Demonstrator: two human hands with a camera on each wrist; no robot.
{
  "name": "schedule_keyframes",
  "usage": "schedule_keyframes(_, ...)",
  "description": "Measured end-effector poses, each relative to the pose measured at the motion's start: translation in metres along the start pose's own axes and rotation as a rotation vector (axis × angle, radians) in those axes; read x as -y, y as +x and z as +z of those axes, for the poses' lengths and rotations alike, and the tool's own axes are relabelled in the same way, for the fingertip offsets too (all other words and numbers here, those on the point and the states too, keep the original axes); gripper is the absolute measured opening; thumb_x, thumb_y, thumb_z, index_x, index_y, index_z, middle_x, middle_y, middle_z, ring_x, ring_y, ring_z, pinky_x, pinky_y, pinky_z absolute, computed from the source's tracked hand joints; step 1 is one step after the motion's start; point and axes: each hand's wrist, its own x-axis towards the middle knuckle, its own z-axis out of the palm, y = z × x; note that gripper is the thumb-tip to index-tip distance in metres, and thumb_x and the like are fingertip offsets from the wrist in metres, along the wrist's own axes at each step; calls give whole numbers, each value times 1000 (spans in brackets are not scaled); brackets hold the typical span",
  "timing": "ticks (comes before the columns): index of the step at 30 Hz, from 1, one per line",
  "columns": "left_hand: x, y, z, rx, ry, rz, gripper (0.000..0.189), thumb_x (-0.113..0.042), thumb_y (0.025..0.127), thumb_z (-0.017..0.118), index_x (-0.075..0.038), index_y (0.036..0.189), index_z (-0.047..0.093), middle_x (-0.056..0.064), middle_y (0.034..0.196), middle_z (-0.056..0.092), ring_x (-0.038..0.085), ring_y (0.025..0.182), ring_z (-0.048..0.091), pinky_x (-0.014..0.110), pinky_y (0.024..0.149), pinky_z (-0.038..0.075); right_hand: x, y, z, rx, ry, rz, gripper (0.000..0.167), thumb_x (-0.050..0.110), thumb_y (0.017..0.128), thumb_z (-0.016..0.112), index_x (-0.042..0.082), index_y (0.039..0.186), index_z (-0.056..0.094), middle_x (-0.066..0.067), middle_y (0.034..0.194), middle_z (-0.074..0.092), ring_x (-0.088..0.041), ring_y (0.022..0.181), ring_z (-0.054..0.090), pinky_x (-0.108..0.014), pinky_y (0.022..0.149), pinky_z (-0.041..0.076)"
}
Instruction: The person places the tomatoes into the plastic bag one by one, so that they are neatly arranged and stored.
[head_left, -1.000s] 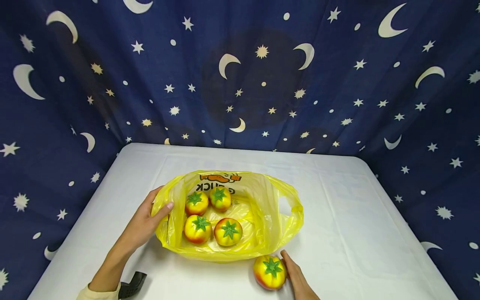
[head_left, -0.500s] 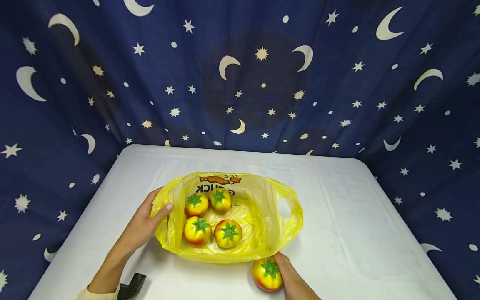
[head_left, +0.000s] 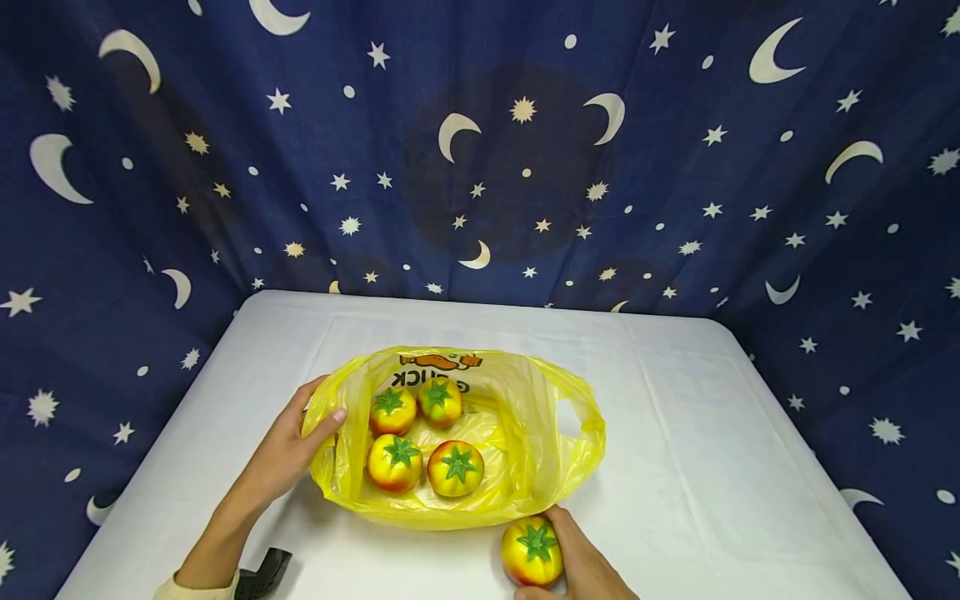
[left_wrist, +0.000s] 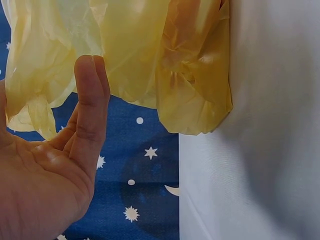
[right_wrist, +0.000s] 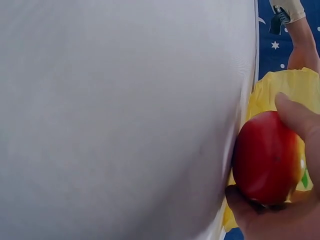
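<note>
A thin yellow plastic bag (head_left: 555,492) stands with its mouth spread wide on the white table. My left hand (head_left: 288,446) holds its left side, thumb over the rim and fingers outside; the left wrist view shows these fingers (left_wrist: 90,100) nearly straight against the plastic. Inside, several yellow-red tomatoes (head_left: 456,468) with green star-shaped tops sit grouped towards the left. Another tomato (head_left: 531,550) rests on the table in front of the bag's right corner. My right hand (head_left: 585,558) grips it from the right, its thumb and fingers around the red underside (right_wrist: 267,160).
The white-covered table (head_left: 697,467) extends behind the bag and to both sides. A dark blue curtain (head_left: 480,167) with moons and stars surrounds it. A black device (head_left: 262,573) sits at my left wrist, by the cuff.
My right hand has come left from beside the tomato and taken hold around it, shifting it slightly left. The left hand and bag have hardly moved.
</note>
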Motion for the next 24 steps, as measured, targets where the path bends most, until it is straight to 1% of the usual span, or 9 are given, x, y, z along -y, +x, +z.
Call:
schedule_keyframes(3,0,0,0,4,-11,-3,59,-23,105,58,-4,153,30,24,130,56,20,95,66,26,81,55,1,0,-1,12,35,26,92,59,79,81,16,147,34,2,130,53,-9,111,55,-33,93,49)
schedule_keyframes(8,0,0,1,8,-14,5,58,-22,105,58,-4,153,30,24,129,56,20,95,66,26,80,55,0,-1,-2,26,38,23,85,59,78,82,19,141,40,3,128,55,-8,107,57,-34,90,50)
schedule_keyframes(11,0,0,1,6,-3,14,58,-22,105,58,-3,152,30,23,130,56,19,95,65,25,81,55,-4,-2,-4,36,43,4,97,54,77,85,10,149,35,-1,133,55,-8,111,56,-32,92,49)
schedule_keyframes(13,-1,0,0,5,2,21,58,-22,105,58,-3,152,30,23,130,56,19,95,65,24,81,54,-7,-3,-4,41,51,-22,106,48,78,87,2,153,28,-5,137,53,-8,116,55,-32,95,48)
schedule_keyframes(15,-1,0,0,6,2,23,58,-22,105,58,-3,152,30,23,130,56,19,94,65,25,81,54,-10,-4,-4,48,55,-50,112,43,77,88,-3,155,23,-10,139,52,-9,120,54,-32,97,47)
schedule_keyframes(17,-1,0,0,6,3,22,58,-22,105,58,-3,152,31,23,129,56,19,94,66,25,81,54,-12,-5,-4,46,37,-60,109,44,78,88,-3,154,26,-10,138,52,-8,118,54,-30,96,48)
schedule_keyframes(20,0,0,0,5,5,18,58,-22,105,58,-4,152,31,22,128,57,19,93,65,25,80,54,-12,-6,-4,47,20,-65,98,50,79,85,2,150,37,-6,136,52,-7,116,54,-29,95,49)
schedule_keyframes(22,0,-1,0,4,8,17,58,-23,105,58,-4,152,31,22,127,57,19,93,65,25,80,54,-10,-6,-4,57,39,-63,89,52,81,83,7,146,44,-3,135,51,-5,112,54,-27,94,49)
schedule_keyframes(24,0,-1,0,4,8,15,58,-23,105,58,-4,153,31,22,127,57,19,93,65,25,81,54,-10,-6,-4,63,72,-88,79,49,82,83,9,141,48,-1,132,51,-5,109,54,-26,92,50)
